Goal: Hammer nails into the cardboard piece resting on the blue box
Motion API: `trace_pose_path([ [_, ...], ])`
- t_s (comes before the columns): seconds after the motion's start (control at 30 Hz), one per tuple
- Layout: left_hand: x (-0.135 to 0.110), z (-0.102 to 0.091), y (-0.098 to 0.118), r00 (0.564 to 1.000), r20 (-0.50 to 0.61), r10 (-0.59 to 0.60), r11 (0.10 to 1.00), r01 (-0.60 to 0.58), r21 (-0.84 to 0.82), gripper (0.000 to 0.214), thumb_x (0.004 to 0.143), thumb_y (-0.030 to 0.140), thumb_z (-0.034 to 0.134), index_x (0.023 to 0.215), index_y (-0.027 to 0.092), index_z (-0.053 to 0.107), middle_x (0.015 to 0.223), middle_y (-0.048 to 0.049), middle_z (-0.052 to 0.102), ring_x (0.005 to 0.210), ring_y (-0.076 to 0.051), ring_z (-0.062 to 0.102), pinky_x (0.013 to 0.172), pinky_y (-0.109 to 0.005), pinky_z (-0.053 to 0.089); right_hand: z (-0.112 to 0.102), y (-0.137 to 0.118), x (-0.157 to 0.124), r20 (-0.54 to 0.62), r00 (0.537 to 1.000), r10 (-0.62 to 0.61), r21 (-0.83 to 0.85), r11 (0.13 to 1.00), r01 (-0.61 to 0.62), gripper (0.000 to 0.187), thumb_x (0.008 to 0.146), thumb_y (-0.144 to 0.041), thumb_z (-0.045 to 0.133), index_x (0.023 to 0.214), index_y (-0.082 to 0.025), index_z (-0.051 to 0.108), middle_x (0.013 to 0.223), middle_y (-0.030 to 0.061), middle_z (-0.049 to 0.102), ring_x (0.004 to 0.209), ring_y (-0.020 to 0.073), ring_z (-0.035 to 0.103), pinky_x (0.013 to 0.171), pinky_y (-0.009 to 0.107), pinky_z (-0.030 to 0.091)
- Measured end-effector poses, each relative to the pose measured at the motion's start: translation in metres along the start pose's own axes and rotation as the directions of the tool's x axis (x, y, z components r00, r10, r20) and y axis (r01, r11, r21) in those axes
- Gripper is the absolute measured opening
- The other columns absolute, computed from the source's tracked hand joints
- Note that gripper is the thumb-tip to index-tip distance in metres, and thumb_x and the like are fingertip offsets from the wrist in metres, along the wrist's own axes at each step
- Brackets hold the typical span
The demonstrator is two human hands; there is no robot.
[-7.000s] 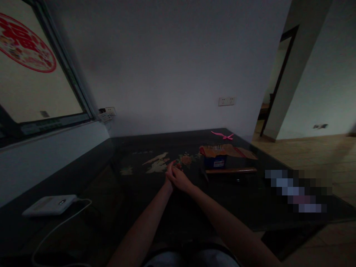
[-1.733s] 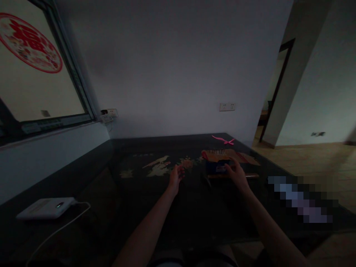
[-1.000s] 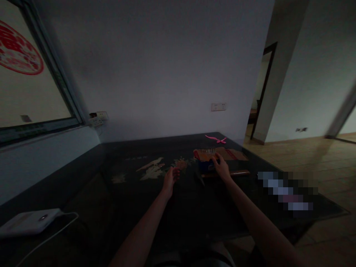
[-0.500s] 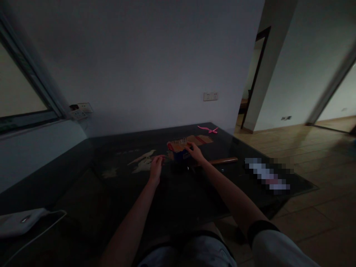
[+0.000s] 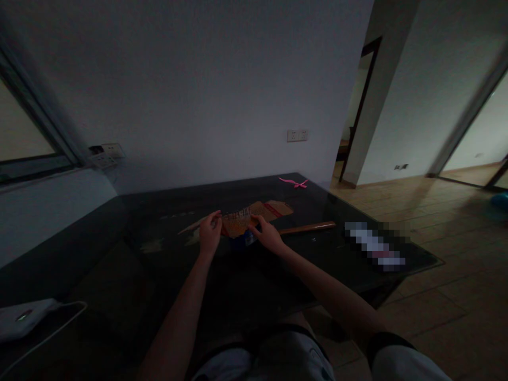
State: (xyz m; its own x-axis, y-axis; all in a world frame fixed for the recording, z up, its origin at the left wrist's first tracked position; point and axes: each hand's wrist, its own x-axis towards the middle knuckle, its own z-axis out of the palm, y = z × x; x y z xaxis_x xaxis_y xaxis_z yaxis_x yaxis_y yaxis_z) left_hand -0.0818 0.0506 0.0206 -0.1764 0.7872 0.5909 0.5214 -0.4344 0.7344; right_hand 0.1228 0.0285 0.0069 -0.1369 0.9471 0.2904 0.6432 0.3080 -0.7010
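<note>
The room is dim. A small blue box (image 5: 242, 241) with open brown cardboard flaps (image 5: 273, 209) stands on a dark glass-topped table (image 5: 166, 280). My right hand (image 5: 268, 236) grips the box's right side with curled fingers. Touching the flap's left edge is my left hand (image 5: 209, 233), its fingers bent; whether it holds anything is unclear. Thin upright pieces show at the box's top, too dark to name.
A wooden stick (image 5: 307, 228) lies on the table right of the box. A pink ribbon (image 5: 293, 183) rests at the far corner. A white device with a cable (image 5: 24, 317) sits at the near left. Tiled floor and a doorway open to the right.
My right hand reached to the box and pulled it left toward the middle. My left hand moved up to its left flap. The view turned right.
</note>
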Motion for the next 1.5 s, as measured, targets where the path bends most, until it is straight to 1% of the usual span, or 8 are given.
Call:
trace_pose_path([
  [0.4,-0.004,-0.005,0.005,0.988,0.111,0.107,0.984,-0.121,0.131,0.019,0.075,0.025,0.054,0.085,0.018,0.067,0.084,-0.0073,0.068,0.078,-0.020,0.061,0.074,-0.033,0.048,-0.011,-0.020,-0.041,0.011,1.000,-0.010,-0.086,0.996,0.011,0.053,0.084,-0.041,0.048,0.134,-0.026,0.036,0.114,0.0093,0.061,0.099,0.0253,0.059,0.083,0.036,0.042],
  [0.77,-0.005,-0.008,0.010,0.985,0.152,0.085,0.980,-0.110,0.164,0.019,0.075,0.028,0.054,0.084,0.018,0.067,0.082,-0.0063,0.068,0.073,-0.019,0.062,0.070,-0.031,0.048,-0.020,-0.012,-0.043,0.083,0.983,-0.164,0.070,0.985,0.158,0.063,0.082,-0.031,0.052,0.140,-0.027,0.027,0.124,0.0078,0.056,0.110,0.0228,0.054,0.088,0.035,0.041],
  [0.87,-0.006,-0.008,0.013,0.983,0.150,0.106,0.973,-0.133,0.189,0.019,0.076,0.029,0.053,0.083,0.018,0.067,0.084,-0.0065,0.068,0.075,-0.020,0.062,0.072,-0.032,0.047,-0.031,-0.022,-0.056,0.029,0.992,-0.126,-0.033,0.991,0.127,0.070,0.080,-0.033,0.056,0.141,-0.029,0.023,0.115,0.0071,0.061,0.102,0.0244,0.058,0.083,0.035,0.043],
  [0.97,-0.006,-0.008,0.013,0.983,0.139,0.119,0.966,-0.147,0.212,0.020,0.077,0.030,0.053,0.082,0.018,0.068,0.083,-0.0071,0.068,0.077,-0.021,0.062,0.074,-0.033,0.047,-0.049,-0.037,-0.063,-0.057,0.998,-0.038,-0.200,0.980,0.026,0.059,0.080,-0.037,0.055,0.136,-0.028,0.037,0.088,0.0054,0.069,0.080,0.0245,0.064,0.073,0.033,0.044],
  [1.07,-0.006,-0.008,0.012,0.982,0.141,0.127,0.968,-0.153,0.197,0.019,0.077,0.030,0.054,0.083,0.018,0.068,0.085,-0.0074,0.068,0.078,-0.021,0.062,0.076,-0.034,0.046,-0.067,-0.050,-0.049,-0.111,0.989,-0.094,-0.252,0.966,0.064,0.035,0.084,-0.039,0.049,0.112,-0.024,0.062,0.071,0.0041,0.068,0.069,0.0209,0.063,0.067,0.030,0.043],
  [1.17,-0.005,-0.007,0.012,0.983,0.135,0.122,0.979,-0.142,0.147,0.017,0.075,0.027,0.056,0.083,0.018,0.068,0.088,-0.0079,0.067,0.080,-0.021,0.061,0.078,-0.035,0.045,-0.073,-0.050,-0.017,-0.129,0.980,-0.149,-0.154,0.980,0.128,0.028,0.085,-0.032,0.047,0.101,-0.020,0.067,0.079,0.0042,0.070,0.070,0.0175,0.063,0.065,0.026,0.044],
  [1.33,-0.006,-0.006,0.016,0.987,0.138,0.078,0.997,-0.079,0.000,0.014,0.071,0.021,0.061,0.082,0.020,0.070,0.085,-0.0077,0.066,0.080,-0.022,0.060,0.077,-0.033,0.045,-0.053,-0.032,0.029,-0.054,0.991,-0.122,-0.121,0.986,0.115,0.025,0.077,-0.017,0.055,0.098,-0.015,0.069,0.092,0.0079,0.070,0.081,0.0185,0.064,0.072,0.026,0.046],
  [1.5,-0.008,-0.003,0.016,0.988,0.151,0.024,0.998,-0.016,-0.053,0.016,0.073,0.022,0.061,0.085,0.020,0.070,0.086,-0.0078,0.067,0.078,-0.020,0.061,0.075,-0.032,0.046,-0.036,-0.020,0.036,-0.004,0.990,-0.141,-0.159,0.977,0.139,0.026,0.075,-0.013,0.057,0.097,-0.013,0.069,0.094,0.0096,0.069,0.083,0.0184,0.063,0.074,0.026,0.046],
])
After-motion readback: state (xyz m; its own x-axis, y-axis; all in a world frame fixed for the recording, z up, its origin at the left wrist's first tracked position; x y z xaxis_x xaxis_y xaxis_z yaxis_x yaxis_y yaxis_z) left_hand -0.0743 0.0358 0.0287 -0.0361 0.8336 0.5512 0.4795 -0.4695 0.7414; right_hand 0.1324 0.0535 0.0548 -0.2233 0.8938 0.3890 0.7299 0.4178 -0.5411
